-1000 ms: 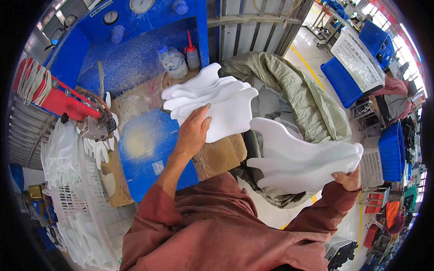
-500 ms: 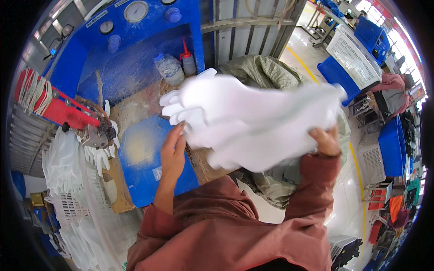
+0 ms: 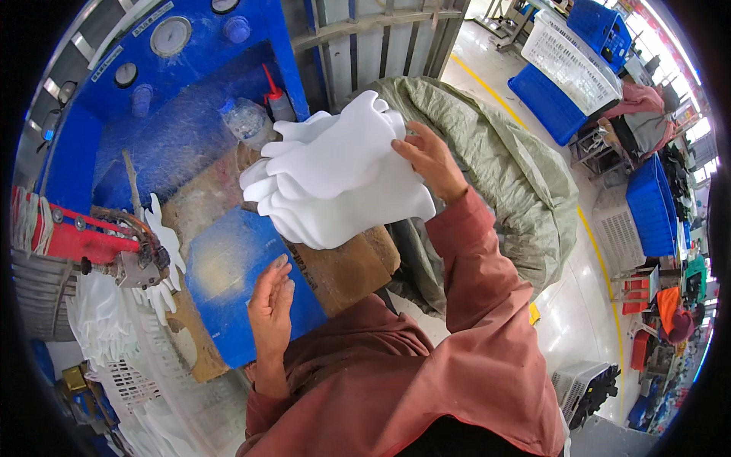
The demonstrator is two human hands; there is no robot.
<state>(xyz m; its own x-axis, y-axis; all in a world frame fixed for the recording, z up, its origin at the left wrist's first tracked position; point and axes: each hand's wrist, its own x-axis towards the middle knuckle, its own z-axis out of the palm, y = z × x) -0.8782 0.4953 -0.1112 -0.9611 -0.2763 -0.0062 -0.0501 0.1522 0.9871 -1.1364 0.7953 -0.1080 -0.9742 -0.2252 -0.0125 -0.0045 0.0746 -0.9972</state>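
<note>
A stack of white gloves, cut in smooth hand shapes, rests on the right part of the brown board, with their fingers pointing left. At the stack's right end my right hand pinches the cuff of the upper gloves, thumb over the edge. My left hand is raised over the near edge of the blue sheet, fingers stretched and holding nothing. It is apart from the gloves. The lower layers of the stack fan out toward me.
A red machine arm reaches in at the left, beside loose white gloves. Behind are a blue cabinet with gauges, a clear bottle and a red-tipped bottle. A big green-grey sack stands right of the board.
The gloves have come down to the left onto the board, carried by my right hand. My left hand has let go of them and drawn back toward me. The view has shifted.
</note>
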